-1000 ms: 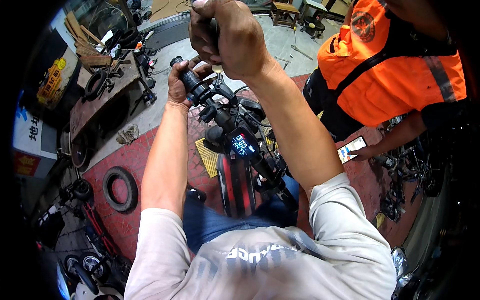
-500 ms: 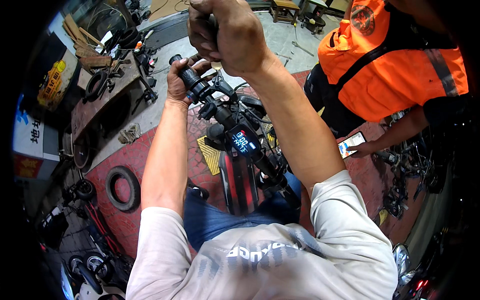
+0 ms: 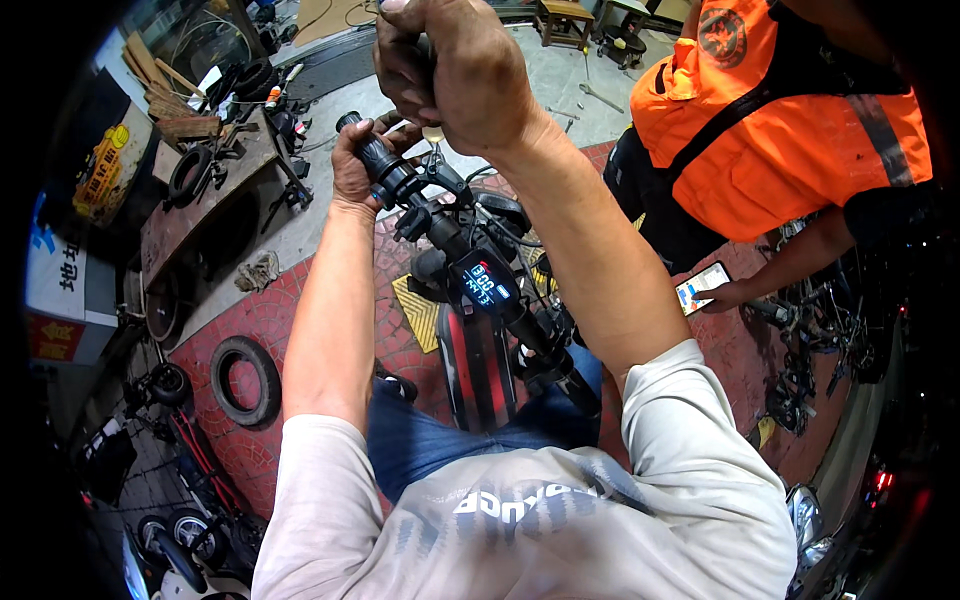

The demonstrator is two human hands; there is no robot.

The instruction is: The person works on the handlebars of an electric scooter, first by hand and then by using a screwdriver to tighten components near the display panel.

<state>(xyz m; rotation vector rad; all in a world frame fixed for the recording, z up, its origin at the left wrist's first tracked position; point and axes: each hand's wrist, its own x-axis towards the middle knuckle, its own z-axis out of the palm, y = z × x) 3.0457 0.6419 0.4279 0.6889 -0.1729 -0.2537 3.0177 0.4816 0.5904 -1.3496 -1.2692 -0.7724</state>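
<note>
My left hand is wrapped round the black ribbed handlebar grip of an electric scooter, with its thumb near the grip's end. Close above it, my right hand is raised and closed; what lies inside its fingers is hidden. A small pale yellowish piece shows just under that fist, beside the brake lever. On the handlebar, a lit display shows white and blue figures. Cables bend round the stem. Below stands the scooter's black deck with red stripes, between my legs.
At right, a person in an orange vest holds a phone. A loose tyre lies on red paving at left. Beyond it stands a workbench with tyres and tools. A wrench lies on the grey floor, near a wooden stool.
</note>
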